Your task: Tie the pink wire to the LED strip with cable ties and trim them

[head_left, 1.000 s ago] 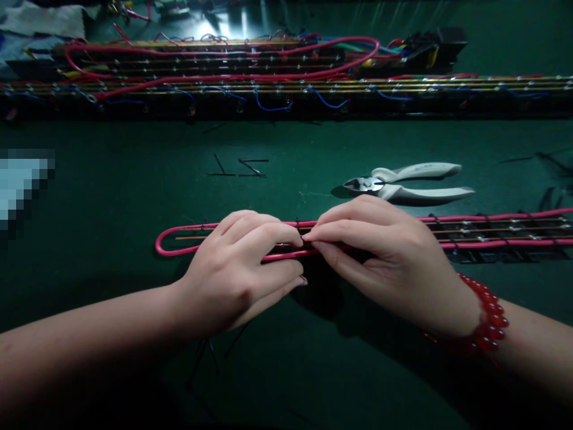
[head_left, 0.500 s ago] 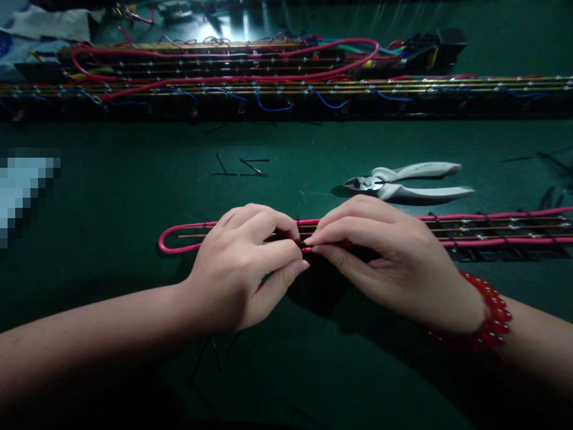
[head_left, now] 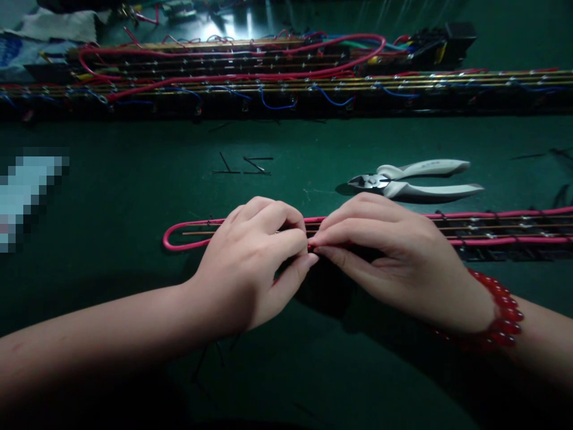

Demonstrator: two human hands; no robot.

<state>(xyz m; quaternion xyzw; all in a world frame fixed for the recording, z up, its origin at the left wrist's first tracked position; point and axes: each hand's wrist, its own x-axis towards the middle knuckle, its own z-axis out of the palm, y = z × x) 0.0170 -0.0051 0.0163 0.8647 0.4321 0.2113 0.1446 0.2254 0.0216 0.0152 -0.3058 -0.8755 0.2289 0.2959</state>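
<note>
The left hand point(head_left: 250, 263) and right hand point(head_left: 385, 257) are hiding the pink wire strip point(head_left: 492, 230) where fingertips are meeting; the right edge is cutting the strip off.

Single head-worn view, looking forward and down over a green table point(head_left: 111, 197), close above the left hand point(head_left: 250, 263) and right hand point(head_left: 385, 263) (both forearms enter from the bottom edge), far wiring strips point(head_left: 286, 83) across the top, no second view to overlap.
</note>
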